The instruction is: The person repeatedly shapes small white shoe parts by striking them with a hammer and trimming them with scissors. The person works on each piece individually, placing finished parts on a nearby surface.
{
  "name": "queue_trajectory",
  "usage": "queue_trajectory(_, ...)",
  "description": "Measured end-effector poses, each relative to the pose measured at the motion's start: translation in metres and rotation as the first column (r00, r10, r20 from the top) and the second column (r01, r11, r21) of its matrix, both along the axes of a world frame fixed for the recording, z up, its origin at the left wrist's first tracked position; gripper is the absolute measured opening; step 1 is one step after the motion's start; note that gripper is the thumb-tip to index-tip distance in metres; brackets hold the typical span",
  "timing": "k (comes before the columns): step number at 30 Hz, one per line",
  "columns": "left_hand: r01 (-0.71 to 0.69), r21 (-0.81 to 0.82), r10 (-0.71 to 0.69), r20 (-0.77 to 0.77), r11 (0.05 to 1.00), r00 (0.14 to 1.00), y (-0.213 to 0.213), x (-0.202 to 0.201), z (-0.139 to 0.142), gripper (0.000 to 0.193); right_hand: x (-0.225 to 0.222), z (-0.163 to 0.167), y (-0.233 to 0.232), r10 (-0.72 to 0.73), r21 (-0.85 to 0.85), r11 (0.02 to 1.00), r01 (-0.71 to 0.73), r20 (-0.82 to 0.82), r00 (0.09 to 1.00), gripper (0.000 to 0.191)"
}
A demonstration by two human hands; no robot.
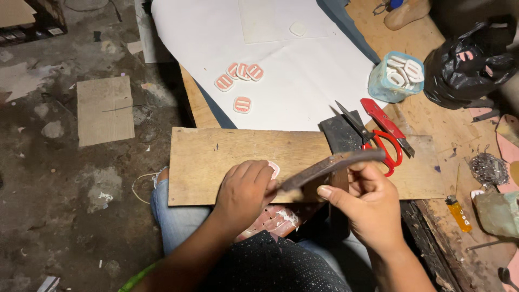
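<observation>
Head view | left hand [246, 189] pinches a pink buckle piece [274, 168] on the wooden board [211, 162] | right hand [367, 203] grips a flat file [330, 165] against it | finished buckles [238, 75] lie beyond; white blanks in the blue cup [394, 75] remain.

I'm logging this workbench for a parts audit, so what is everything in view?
wooden board: one, brown, across the lap
pink buckle pieces: five, pink and white, on the white sheet
scissors: one, red handles, on the board's right end
plastic cup: one, blue, holding white pieces
black bag: one, right
lighter: one, yellow, right edge
left hand: holds a small pink piece
right hand: grips a flat metal file
</observation>
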State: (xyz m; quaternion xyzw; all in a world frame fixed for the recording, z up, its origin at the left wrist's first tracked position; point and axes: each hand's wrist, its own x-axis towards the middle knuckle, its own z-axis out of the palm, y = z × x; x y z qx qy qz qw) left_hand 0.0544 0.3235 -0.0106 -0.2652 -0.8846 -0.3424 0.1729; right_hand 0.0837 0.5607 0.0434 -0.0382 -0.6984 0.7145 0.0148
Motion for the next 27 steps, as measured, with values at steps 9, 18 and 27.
queue_trajectory(9, -0.305, 0.389, -0.046, 0.677, 0.869, 0.735, -0.001, 0.0, 0.019, 0.027, 0.006, -0.032, 0.0, 0.157, 0.189, 0.966, -0.179, 0.126, 0.98, 0.018)
queue_trajectory(18, -0.178, 0.351, -0.086, 0.621, 0.919, 0.779, -0.003, 0.008, 0.042, 0.02, 0.003, -0.033, -0.003, 0.138, 0.272, 0.942, -0.195, 0.215, 0.967, 0.02)
queue_trajectory(27, -0.033, 0.251, -0.11, 0.532, 0.967, 0.839, -0.01, 0.006, 0.038, 0.019, -0.001, -0.026, -0.011, 0.272, 0.452, 0.854, -0.258, 0.033, 0.962, 0.024)
